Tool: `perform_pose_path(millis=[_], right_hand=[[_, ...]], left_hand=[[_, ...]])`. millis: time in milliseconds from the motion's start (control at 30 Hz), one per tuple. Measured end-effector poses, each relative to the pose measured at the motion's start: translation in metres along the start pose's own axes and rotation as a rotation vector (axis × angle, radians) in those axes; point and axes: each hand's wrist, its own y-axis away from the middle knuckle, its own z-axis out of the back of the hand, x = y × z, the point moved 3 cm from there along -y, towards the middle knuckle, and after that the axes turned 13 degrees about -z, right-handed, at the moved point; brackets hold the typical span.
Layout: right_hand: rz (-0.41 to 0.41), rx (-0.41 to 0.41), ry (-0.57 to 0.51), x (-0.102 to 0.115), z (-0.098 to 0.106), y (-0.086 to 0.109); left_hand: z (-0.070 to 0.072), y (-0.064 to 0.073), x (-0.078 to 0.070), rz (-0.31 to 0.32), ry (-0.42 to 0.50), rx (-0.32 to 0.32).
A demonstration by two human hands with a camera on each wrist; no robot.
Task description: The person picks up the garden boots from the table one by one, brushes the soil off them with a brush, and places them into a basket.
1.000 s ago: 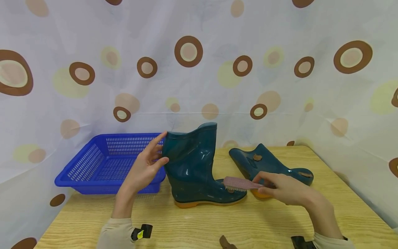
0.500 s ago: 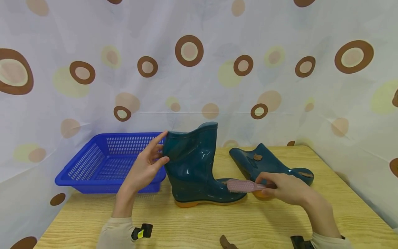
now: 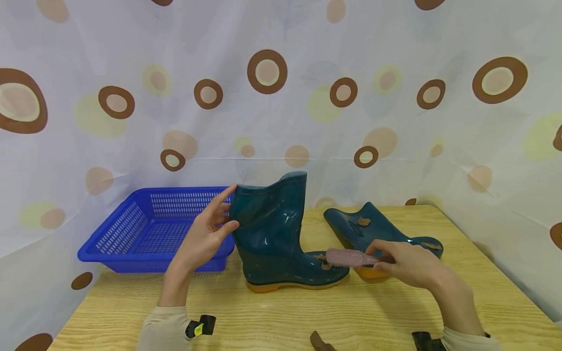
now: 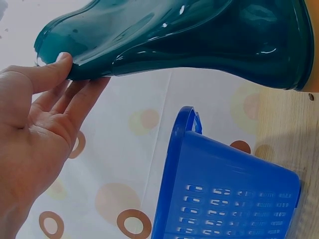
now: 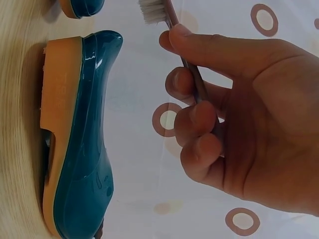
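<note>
While the right hand has its fingers curled round the thin handle of the pink brush with pale bristles, it would be best to make short, light strokes toward the tip of the toe. The crumbly brown bits sit on top of that toe, so the brush should stay low and flat there. The shiny dark green rubber boot with an orange sole stands upright on the pale wood table. The left hand pinches the back of its tall part near the top, and a firm hold should stop tipping.

Nearest, a brown scrap is cut off by the bottom edge. I cannot tell whether the bristles touch the boot. Some left fingertips are hidden behind it. Farther back, the right hand covers part of the second green boot, which lies down. The blue plastic basket with holes is partly hidden too.
</note>
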Motion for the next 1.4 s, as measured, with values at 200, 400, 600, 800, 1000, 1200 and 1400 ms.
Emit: perform_pose_path(millis=[200, 400, 600, 800, 1000, 1200, 1400], right_hand=[[0.001, -0.011, -0.002, -0.0014, 0.0004, -0.0008], [0.058, -0.002, -0.063, 0.0021, 0.0014, 0.0011], [0.135, 0.121, -0.160, 0.0059, -0.0013, 0.0028], [0.097, 0.129, -0.119, -0.0001, -0.0028, 0.0012], [0.090, 0.093, -0.075, -0.0010, -0.0037, -0.0003], [0.075, 0.079, -0.066, 0.0006, -0.0034, -0.0003], [0.088, 0.045, -0.073, 0.0005, -0.0034, -0.0017]], left_hand=[[-0.0002, -0.0004, -0.0004, 0.006, 0.002, 0.000], [-0.0001, -0.0005, -0.0005, 0.018, 0.003, -0.004], [-0.0002, -0.0007, -0.0006, 0.023, 0.002, -0.006], [-0.0002, -0.0005, -0.0005, 0.021, 0.006, -0.004], [-0.0002, -0.0003, -0.0003, 0.013, 0.006, -0.004], [-0.0001, -0.0003, 0.0001, 0.012, 0.005, -0.003], [-0.0001, -0.0002, 0.0004, 0.012, 0.006, -0.003]])
